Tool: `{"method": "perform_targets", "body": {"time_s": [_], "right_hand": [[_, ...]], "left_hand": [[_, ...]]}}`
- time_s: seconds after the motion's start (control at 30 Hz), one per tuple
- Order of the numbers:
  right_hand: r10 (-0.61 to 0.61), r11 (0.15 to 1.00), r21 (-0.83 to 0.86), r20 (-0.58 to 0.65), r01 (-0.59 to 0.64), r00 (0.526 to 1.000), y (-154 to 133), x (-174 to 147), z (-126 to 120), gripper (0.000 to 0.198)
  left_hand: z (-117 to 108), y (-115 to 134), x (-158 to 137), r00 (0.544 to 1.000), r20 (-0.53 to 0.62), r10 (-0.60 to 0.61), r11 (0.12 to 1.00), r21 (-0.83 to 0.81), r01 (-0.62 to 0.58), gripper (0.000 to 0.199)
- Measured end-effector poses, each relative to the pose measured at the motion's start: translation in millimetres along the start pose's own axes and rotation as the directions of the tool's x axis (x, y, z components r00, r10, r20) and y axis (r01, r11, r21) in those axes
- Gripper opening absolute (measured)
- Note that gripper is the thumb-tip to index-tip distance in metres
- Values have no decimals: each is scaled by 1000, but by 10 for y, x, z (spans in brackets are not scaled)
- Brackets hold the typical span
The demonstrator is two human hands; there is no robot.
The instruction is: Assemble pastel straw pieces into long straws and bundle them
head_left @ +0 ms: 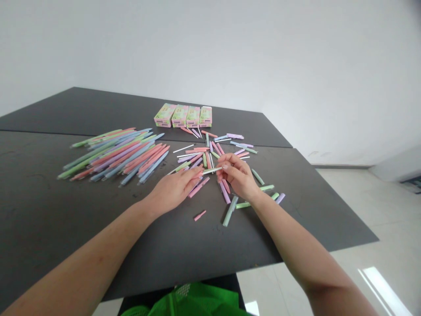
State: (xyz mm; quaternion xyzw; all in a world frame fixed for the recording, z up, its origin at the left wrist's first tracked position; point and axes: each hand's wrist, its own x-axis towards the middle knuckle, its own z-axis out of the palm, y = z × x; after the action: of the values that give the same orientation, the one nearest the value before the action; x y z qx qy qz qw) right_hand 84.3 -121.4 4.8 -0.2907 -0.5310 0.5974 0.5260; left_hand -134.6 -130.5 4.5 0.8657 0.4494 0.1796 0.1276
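Observation:
A thin whitish pen refill [211, 171] spans the gap between my two hands above the middle of the table. My right hand [237, 175] pinches its right end between thumb and fingertips. At the other end, the fingers of my left hand [176, 188] are closed around it; whether a pen part is also inside them is hidden. Around and beneath the hands lie loose pastel pen barrels, with a purple one [224, 192] just below my right hand and a pink one [199, 188] beside my left. A small pink pen piece [200, 215] lies nearer to me.
To the left is a heap of full-length pastel pens [115, 153]. Several green-and-pink boxes [180, 116] stand in a row at the back. More barrels and white refills [183, 149] are scattered across the dark table [158, 250], whose right edge slants towards the tiled floor.

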Motion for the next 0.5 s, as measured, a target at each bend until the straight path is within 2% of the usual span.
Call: {"method": "perform_targets", "body": {"time_s": [0.27, 0.5], "right_hand": [[-42, 987, -157, -116, 23, 992, -32, 22, -42, 22], [-18, 988, -152, -99, 3, 995, -44, 29, -24, 23]], "left_hand": [[-18, -10, -9, 1000, -2, -4, 1000, 7, 4, 45], [7, -33, -26, 1000, 16, 23, 999, 24, -23, 45]]}}
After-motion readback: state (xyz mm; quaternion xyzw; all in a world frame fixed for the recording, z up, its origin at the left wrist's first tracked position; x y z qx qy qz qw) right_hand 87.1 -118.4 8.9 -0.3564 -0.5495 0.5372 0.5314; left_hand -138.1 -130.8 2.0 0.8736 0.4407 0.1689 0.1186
